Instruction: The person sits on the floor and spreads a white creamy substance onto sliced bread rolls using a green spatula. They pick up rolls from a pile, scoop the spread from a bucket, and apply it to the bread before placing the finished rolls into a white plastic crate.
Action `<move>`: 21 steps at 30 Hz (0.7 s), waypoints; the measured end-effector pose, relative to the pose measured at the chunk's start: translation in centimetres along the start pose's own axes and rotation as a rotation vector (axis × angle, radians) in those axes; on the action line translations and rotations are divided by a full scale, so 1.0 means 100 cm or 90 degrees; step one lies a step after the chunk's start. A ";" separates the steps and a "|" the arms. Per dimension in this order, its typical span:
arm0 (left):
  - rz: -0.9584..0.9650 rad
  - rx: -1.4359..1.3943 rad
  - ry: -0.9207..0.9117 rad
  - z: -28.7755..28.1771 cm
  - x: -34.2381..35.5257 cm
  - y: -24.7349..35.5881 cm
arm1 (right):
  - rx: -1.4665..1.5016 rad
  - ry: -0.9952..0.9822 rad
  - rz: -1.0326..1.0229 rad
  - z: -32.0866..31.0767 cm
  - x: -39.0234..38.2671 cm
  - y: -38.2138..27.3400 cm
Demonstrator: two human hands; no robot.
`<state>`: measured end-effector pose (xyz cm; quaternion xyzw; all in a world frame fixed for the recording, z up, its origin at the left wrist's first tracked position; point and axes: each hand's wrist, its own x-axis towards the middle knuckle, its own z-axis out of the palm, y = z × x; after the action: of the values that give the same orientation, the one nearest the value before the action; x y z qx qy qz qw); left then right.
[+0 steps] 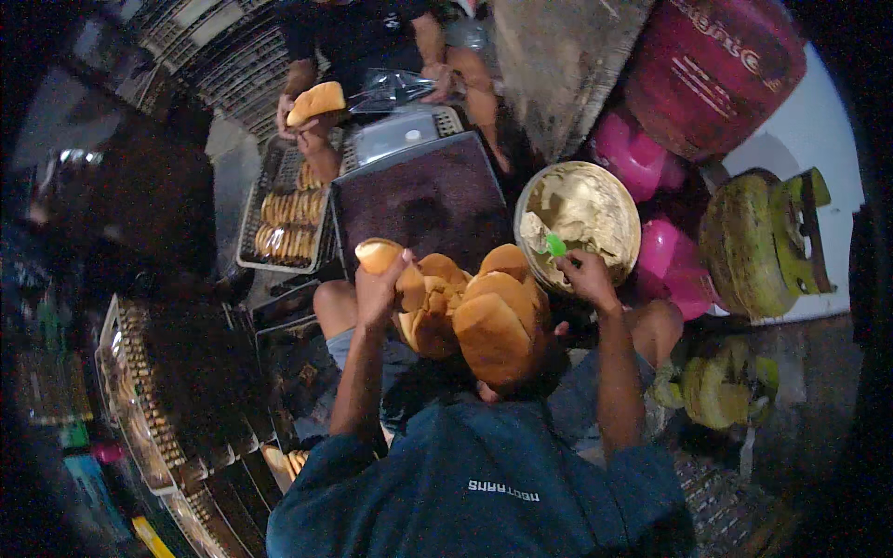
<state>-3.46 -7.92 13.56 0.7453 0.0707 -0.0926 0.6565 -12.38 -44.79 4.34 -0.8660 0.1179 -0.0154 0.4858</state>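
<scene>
My left hand [377,290] is closed around a golden bread roll [380,252], its pale side facing up. In my right hand [588,275] is a green-handled spreader [555,245], its head loaded with pale cream. It is over the near left side of a round tub [635,206] of cream [595,212]. Between my arms, several soft bread rolls [493,325] are piled in my lap. Just beyond the rolls lies a dark, flat-topped box [419,200]. What supports the pile underneath is hidden.
Across from me a co-worker holds a bread roll [316,102] and a clear plastic bag [395,86]. A crate [249,249] of packed rolls stands at left, with stacked crates [139,391] nearer. Pink containers [672,265], a green gas cylinder [744,244] and a large red drum [714,79] crowd the right.
</scene>
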 end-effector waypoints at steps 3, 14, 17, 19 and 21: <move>-0.193 -0.406 -0.169 -0.012 0.027 -0.033 | 0.043 -0.027 -0.020 0.002 -0.006 -0.060; -0.240 -0.537 -0.233 0.028 0.016 -0.010 | -0.464 -0.055 -0.509 0.033 -0.001 -0.167; -0.223 -0.623 -0.324 0.017 0.032 -0.025 | -0.521 -0.035 -0.553 0.040 -0.007 -0.166; -0.223 -0.685 -0.336 0.026 0.020 -0.016 | -0.541 0.000 -0.515 0.040 -0.007 -0.171; -0.200 -0.696 -0.341 0.027 0.006 -0.012 | -0.550 0.072 -0.489 0.039 -0.005 -0.177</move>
<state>-3.23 -10.50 11.93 0.2333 0.0496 -0.3221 0.9162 -8.97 -32.53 17.24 -0.9642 -0.1830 -0.1875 0.0405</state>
